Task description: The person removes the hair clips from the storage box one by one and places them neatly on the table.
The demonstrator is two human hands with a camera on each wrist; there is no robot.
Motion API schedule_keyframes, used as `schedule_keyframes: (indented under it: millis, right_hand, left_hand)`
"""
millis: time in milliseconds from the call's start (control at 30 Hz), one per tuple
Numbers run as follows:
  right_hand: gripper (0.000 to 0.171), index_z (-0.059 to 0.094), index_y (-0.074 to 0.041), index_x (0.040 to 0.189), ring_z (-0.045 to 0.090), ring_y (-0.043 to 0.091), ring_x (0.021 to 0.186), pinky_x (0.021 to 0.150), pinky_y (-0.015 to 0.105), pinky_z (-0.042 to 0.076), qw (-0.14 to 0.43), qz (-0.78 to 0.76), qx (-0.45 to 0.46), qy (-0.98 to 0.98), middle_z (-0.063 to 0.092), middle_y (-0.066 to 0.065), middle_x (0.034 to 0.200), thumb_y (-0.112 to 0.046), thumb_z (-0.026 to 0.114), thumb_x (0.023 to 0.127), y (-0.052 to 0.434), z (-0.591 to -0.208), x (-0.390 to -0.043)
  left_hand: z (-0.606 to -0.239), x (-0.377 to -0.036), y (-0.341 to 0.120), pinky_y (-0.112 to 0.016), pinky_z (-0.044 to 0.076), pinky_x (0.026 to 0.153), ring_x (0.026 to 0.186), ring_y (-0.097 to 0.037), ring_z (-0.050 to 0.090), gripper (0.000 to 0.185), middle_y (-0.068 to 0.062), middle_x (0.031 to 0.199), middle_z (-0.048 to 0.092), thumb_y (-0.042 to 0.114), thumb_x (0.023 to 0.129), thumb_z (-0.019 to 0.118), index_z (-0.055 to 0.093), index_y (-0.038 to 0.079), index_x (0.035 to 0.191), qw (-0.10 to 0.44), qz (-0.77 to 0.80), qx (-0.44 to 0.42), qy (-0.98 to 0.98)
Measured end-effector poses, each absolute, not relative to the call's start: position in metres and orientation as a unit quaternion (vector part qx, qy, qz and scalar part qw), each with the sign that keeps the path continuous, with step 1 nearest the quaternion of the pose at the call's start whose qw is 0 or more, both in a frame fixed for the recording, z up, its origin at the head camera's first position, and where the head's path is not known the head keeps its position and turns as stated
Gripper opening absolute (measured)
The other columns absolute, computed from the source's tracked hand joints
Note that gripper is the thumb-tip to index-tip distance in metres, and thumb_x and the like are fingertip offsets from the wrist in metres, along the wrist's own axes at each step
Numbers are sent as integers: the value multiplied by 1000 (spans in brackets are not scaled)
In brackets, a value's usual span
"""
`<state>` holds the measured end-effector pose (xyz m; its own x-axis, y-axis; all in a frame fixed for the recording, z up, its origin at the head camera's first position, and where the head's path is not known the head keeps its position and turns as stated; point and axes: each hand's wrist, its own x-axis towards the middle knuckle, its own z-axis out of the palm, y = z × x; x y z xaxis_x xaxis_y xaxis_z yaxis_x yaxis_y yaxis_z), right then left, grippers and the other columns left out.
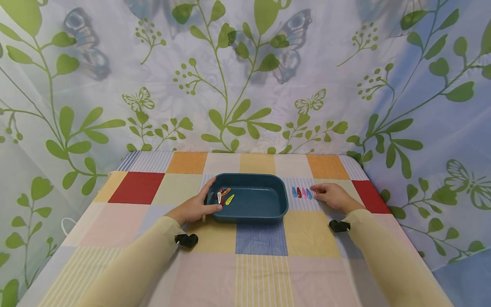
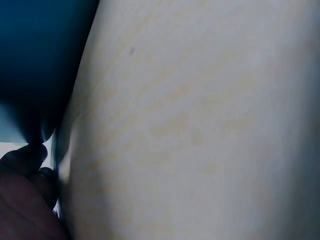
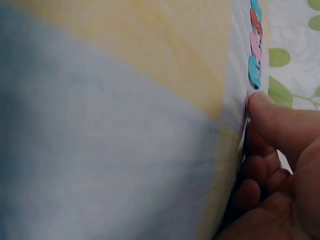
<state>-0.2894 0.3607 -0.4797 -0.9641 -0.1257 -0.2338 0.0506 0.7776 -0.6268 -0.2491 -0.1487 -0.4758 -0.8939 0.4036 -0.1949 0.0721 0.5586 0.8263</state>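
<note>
A dark teal plastic tray (image 1: 253, 201) stands on the table, and my left hand (image 1: 197, 206) grips its left end, thumb at the near corner and fingers along the rim. Inside, at that end, several snap hair clips lie together, among them a yellow clip (image 1: 229, 199), an orange clip (image 1: 226, 192) and a white clip (image 1: 219, 197). To the right of the tray runs a row of clips: a blue clip (image 1: 294, 192), a red clip (image 1: 299, 192), a pink clip (image 1: 304, 192) and another blue clip (image 1: 309, 194). At the row's right end my right hand (image 1: 333, 196) pinches a pink hair clip (image 3: 247, 106), mostly hidden by the thumb.
A patchwork-patterned cloth (image 1: 264, 277) covers the table. Behind and at both sides hangs a leaf-and-butterfly curtain (image 1: 245, 76), meeting the table's far edge. A white cord loop (image 1: 68, 221) shows beside the left edge.
</note>
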Motion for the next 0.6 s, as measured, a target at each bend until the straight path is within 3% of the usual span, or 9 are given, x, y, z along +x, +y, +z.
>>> schedule_keyframes:
  millis: [167, 300, 600]
  right_hand:
    - [49, 60, -2, 147, 54, 25, 104, 84, 31, 44, 129, -326, -25, 936, 65, 10, 110, -18, 70, 102, 365, -479, -290]
    - [48, 60, 2, 145, 54, 24, 100, 82, 30, 43, 128, -323, -34, 937, 62, 8, 102, -16, 70, 101, 365, -479, -291]
    - [49, 59, 1, 146, 54, 24, 102, 82, 28, 45, 138, -336, -20, 932, 63, 8, 105, -16, 70, 102, 363, -480, -290]
  left_hand:
    - [-476, -250, -149, -67, 28, 122, 152, -43, 36, 103, -15, 173, 24, 47, 94, 76, 3, 48, 167, 187, 451, 138, 862]
    - [-476, -250, -149, -67, 27, 123, 152, -43, 35, 103, -16, 173, 23, 46, 95, 75, 2, 48, 167, 190, 453, 136, 860]
    - [-475, -253, -150, -67, 28, 122, 152, -43, 35, 103, -15, 173, 22, 45, 95, 75, 2, 46, 168, 189, 453, 142, 859]
